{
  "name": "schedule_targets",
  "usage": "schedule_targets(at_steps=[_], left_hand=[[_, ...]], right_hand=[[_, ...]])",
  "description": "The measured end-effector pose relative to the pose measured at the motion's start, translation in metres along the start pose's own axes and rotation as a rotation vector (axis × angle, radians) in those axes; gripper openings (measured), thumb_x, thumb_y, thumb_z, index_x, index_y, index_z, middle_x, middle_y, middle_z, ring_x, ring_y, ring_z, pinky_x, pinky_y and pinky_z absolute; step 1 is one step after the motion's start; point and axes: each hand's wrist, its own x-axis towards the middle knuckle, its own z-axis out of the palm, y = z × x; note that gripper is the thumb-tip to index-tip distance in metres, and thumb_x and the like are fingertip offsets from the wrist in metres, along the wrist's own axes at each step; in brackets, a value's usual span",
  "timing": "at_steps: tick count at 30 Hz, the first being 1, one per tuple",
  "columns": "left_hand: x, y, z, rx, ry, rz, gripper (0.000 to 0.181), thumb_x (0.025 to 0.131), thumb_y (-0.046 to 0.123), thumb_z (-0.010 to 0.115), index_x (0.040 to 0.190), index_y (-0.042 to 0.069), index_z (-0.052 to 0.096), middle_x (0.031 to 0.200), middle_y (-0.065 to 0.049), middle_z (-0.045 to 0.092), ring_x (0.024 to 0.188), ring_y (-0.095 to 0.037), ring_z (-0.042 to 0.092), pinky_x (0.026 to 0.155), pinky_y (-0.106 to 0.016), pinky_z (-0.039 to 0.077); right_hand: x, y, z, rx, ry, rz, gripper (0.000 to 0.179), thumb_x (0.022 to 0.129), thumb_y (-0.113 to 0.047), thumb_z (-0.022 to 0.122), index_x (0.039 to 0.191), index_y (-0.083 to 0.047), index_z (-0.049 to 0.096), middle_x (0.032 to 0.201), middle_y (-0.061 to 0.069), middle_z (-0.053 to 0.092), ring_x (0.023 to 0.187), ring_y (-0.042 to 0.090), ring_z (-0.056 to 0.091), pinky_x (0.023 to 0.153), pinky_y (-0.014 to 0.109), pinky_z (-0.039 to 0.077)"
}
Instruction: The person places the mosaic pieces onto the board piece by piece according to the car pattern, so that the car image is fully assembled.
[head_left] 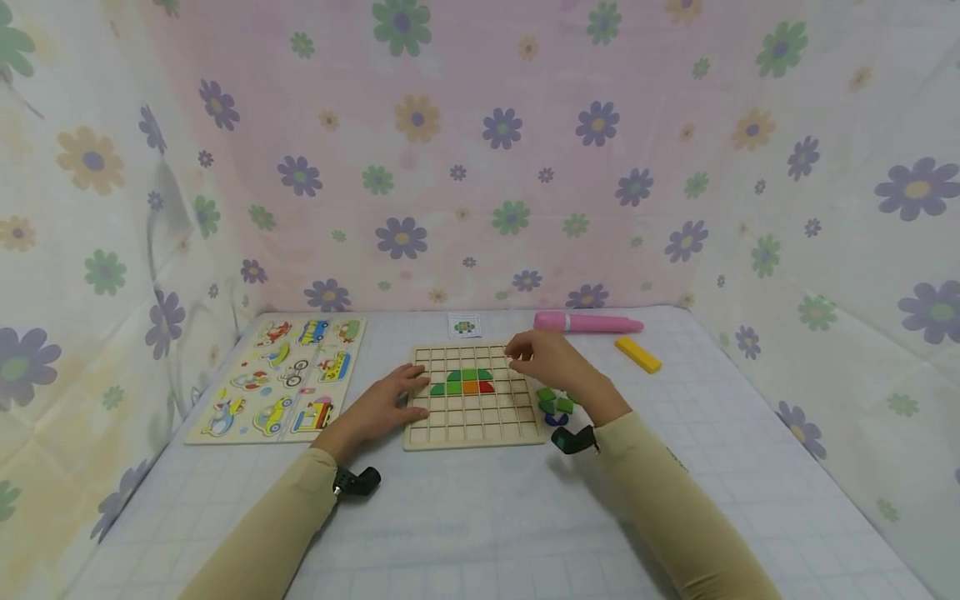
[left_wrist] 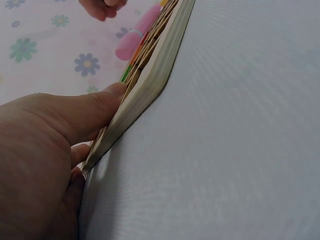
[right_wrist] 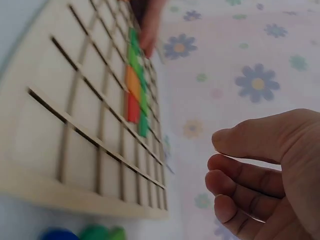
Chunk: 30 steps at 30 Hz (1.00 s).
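A square wooden grid board [head_left: 474, 445] lies in front of me, with several green tiles [head_left: 469, 375], an orange tile [head_left: 470, 387] and a red tile [head_left: 487, 387] set in its cells. My left hand [head_left: 378, 410] rests on the board's left edge, fingers relaxed; the left wrist view shows the thumb [left_wrist: 95, 111] touching that edge. Above the board's upper right corner hovers my right hand [head_left: 558, 362]. In the right wrist view its fingers [right_wrist: 245, 175] bend loosely towards the thumb, and no tile shows between them. Loose green tiles [head_left: 565, 406] and blue tiles [head_left: 557, 420] lie below it.
To the left lies a wooden picture puzzle [head_left: 198, 436] of vehicles. Behind the grid board is a small pattern card [head_left: 465, 326]. A pink pen-shaped object [head_left: 588, 322] and a yellow block [head_left: 637, 355] lie at the back right. Flowered cloth walls [head_left: 465, 200] enclose the table.
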Motion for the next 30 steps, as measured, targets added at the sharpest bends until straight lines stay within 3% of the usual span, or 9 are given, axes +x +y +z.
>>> schedule_targets(at_steps=[8,13,19,27,30], left_hand=[[0.0,0.002,0.0,0.009,-0.003,0.004,0.067,0.103,0.031,0.078,0.157,-0.001,0.054,0.172,-0.018,0.036,0.162,-0.043,0.022,0.128,-0.063,0.022],[0.0,0.002,0.0,0.006,-0.004,-0.001,0.068,0.102,0.031,0.079,0.157,-0.001,0.054,0.173,-0.017,0.036,0.162,-0.042,0.022,0.129,-0.062,0.022],[0.0,0.001,0.0,0.003,0.0,-0.006,0.068,0.103,0.032,0.078,0.157,-0.001,0.055,0.173,-0.017,0.036,0.162,-0.043,0.022,0.128,-0.063,0.021],[0.0,0.003,0.0,0.002,-0.01,-0.007,0.068,0.103,0.033,0.078,0.157,-0.001,0.054,0.173,-0.017,0.035,0.162,-0.042,0.021,0.129,-0.062,0.021],[0.001,0.003,-0.001,0.002,-0.012,-0.013,0.068,0.103,0.032,0.078,0.157,0.0,0.054,0.173,-0.017,0.035,0.162,-0.041,0.021,0.129,-0.061,0.021]], right_hand=[[-0.015,0.029,-0.041,0.035,0.068,0.152,0.026,0.102,-0.018,0.078,0.124,-0.006,0.078,0.11,0.007,0.072,0.101,0.028,0.064,0.089,0.045,0.059],[-0.021,0.043,-0.053,0.056,0.018,0.203,0.026,0.1,-0.017,0.079,0.121,-0.001,0.077,0.112,0.011,0.075,0.1,0.029,0.068,0.089,0.047,0.061],[-0.02,0.056,-0.046,0.023,-0.056,0.259,0.028,0.097,-0.017,0.083,0.118,0.0,0.077,0.108,0.011,0.075,0.093,0.027,0.07,0.085,0.044,0.063],[-0.021,0.061,-0.035,-0.042,-0.168,0.356,0.015,0.096,-0.022,0.085,0.096,-0.009,0.078,0.091,0.005,0.072,0.086,0.027,0.065,0.08,0.042,0.06],[-0.02,0.062,-0.029,-0.066,-0.192,0.356,0.014,0.095,-0.022,0.086,0.093,-0.01,0.078,0.088,0.004,0.072,0.083,0.025,0.064,0.078,0.04,0.059]])
